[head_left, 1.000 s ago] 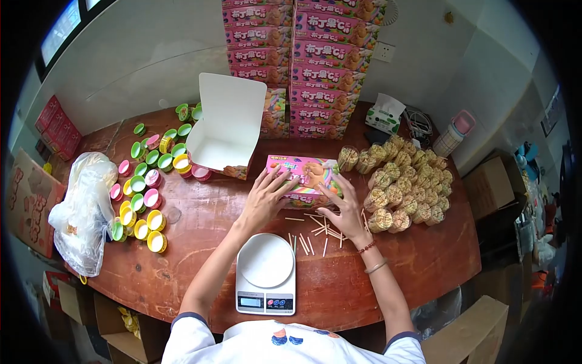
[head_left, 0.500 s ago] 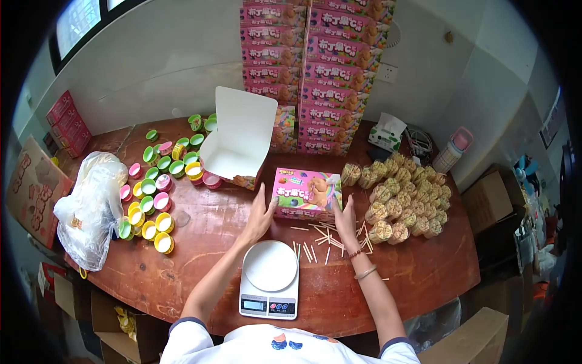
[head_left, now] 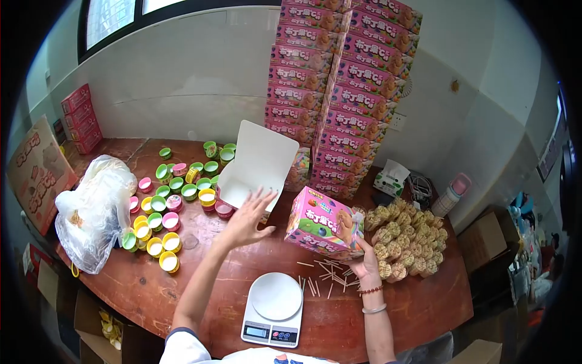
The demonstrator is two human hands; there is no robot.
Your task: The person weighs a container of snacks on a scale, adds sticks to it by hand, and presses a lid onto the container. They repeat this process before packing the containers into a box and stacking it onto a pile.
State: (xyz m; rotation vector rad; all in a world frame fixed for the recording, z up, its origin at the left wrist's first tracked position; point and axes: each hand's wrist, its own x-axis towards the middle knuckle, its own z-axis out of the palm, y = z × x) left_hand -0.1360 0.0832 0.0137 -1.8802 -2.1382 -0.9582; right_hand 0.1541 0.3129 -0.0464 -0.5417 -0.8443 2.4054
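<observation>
My right hand (head_left: pixel 365 259) grips a closed pink printed box (head_left: pixel 321 221) by its right end, and the box is tilted above the table. My left hand (head_left: pixel 248 219) is off that box, fingers spread, in front of an open box (head_left: pixel 257 159) with a white inside and raised lid. Below my hands stands a white kitchen scale (head_left: pixel 276 297) with a round plate. Thin wooden sticks (head_left: pixel 330 274) lie scattered under the held box.
Small green, pink and yellow cups (head_left: pixel 171 241) spread over the table's left, beside a clear plastic bag (head_left: pixel 97 209). Bundles of sticks (head_left: pixel 412 239) stand at right. Tall stacks of pink boxes (head_left: pixel 357 97) rise behind. A tissue pack (head_left: pixel 393 179) and a bottle (head_left: pixel 451 195) stand back right.
The closed box, held between both hands before, has been lifted and tilted in my right hand. My left hand has let go and moved toward the open box. The view has shifted upward.
</observation>
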